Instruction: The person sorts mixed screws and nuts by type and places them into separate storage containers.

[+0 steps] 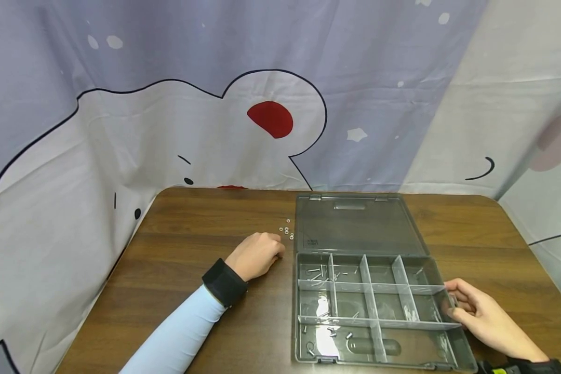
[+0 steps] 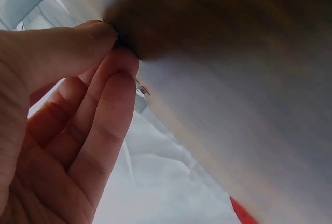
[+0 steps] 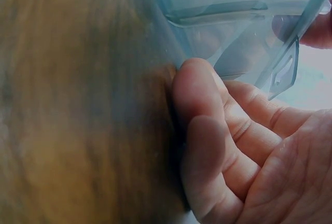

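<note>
On the wooden tabletop my left hand point(image 1: 258, 254) rests left of a grey see-through compartment box point(image 1: 336, 321). Thumb and index fingertips meet at the table surface in the left wrist view; whether a small piece sits between them I cannot tell. Just beyond these fingers lie several small pale rings point(image 1: 286, 229). My right hand point(image 1: 488, 317) grips the box by its right side wall, thumb toward the near corner and fingers further back. Low against the table, its curled fingertips point(image 3: 196, 86) meet the clear wall in the right wrist view.
The box's lid point(image 1: 355, 223) lies flipped back toward the far table edge. Dividers point(image 1: 378, 288) split the box, and small metal pins point(image 1: 315, 275) and other bits lie in several compartments. A printed curtain point(image 1: 191, 130) hangs behind the table point(image 1: 187, 228).
</note>
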`<state>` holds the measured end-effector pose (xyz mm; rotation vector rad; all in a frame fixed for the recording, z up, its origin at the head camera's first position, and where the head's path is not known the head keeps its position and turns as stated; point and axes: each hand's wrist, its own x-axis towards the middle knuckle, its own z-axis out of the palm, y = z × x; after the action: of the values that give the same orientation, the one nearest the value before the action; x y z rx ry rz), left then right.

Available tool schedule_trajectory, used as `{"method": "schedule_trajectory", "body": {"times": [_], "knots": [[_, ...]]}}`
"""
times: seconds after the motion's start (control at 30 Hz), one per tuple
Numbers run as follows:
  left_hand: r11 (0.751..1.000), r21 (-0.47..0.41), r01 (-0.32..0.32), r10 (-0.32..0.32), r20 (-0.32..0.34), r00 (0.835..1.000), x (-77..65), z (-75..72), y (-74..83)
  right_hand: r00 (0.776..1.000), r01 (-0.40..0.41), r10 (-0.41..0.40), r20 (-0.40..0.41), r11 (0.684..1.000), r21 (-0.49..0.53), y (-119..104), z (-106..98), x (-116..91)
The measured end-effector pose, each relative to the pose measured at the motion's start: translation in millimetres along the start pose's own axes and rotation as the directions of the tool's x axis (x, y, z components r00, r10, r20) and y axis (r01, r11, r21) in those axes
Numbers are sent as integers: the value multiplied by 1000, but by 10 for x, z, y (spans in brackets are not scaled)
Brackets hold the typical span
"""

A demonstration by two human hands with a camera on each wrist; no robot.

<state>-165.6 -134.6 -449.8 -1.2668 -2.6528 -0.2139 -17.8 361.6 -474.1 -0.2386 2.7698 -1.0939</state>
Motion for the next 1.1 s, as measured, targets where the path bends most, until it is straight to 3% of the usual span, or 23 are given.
{"method": "schedule_trajectory", "body": {"times": [0.37,0.73,0.9,1.1], "knots": [[999,10,34,-34,26,999,-18,4,-18,999,31,-32,-23,999,-13,20,15,4],[997,-53,64,-61,43,997,-21,8,-69,999,34,-34,-14,999,1,21,6,7],[993,-114,21,-23,-20,1000,10,-63,-10,1000,22,-22,-8,1000,2,21,7,2],[981,-176,-85,66,-113,991,138,-201,186,998,54,-53,-38,998,11,46,15,3]]}}
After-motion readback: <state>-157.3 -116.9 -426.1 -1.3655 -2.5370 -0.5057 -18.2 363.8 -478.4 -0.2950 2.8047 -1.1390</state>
